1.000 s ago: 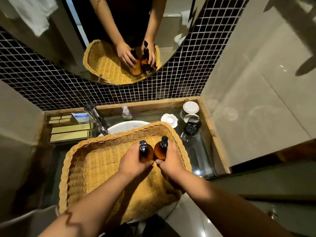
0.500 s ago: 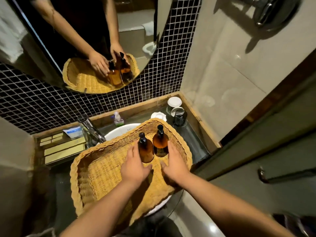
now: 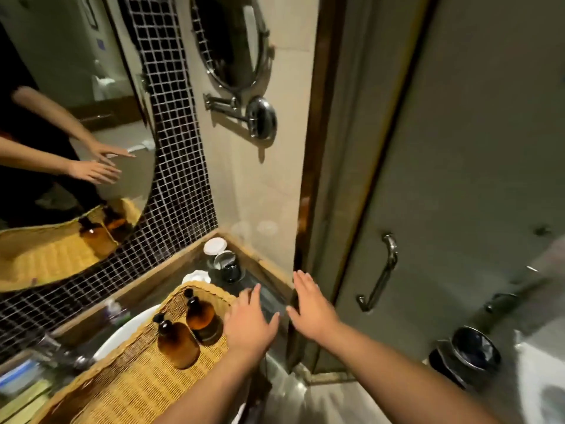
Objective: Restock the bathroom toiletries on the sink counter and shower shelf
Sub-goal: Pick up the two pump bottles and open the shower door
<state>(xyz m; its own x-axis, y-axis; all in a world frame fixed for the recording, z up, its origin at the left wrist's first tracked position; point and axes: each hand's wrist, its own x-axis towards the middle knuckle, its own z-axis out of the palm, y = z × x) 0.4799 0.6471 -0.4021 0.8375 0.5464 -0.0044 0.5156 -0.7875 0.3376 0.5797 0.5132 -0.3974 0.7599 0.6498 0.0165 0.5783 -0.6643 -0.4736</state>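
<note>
Both forearms are bare right to the edge of the view, and so are the left hand (image 3: 249,325) and right hand (image 3: 312,304), whose nails look short. The wall mirror (image 3: 61,71) shows a dark, short-sleeved top (image 3: 27,130), its sleeve ending above the elbow.

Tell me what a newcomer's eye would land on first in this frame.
Both hands are spread open and hold nothing: the left hand over the dark counter just right of the wicker basket, the right hand by the frame of the shower door. In the basket the near amber bottle and the far amber bottle stand upright, side by side. Above, a round chrome mirror juts from the wall on its arm.
</note>
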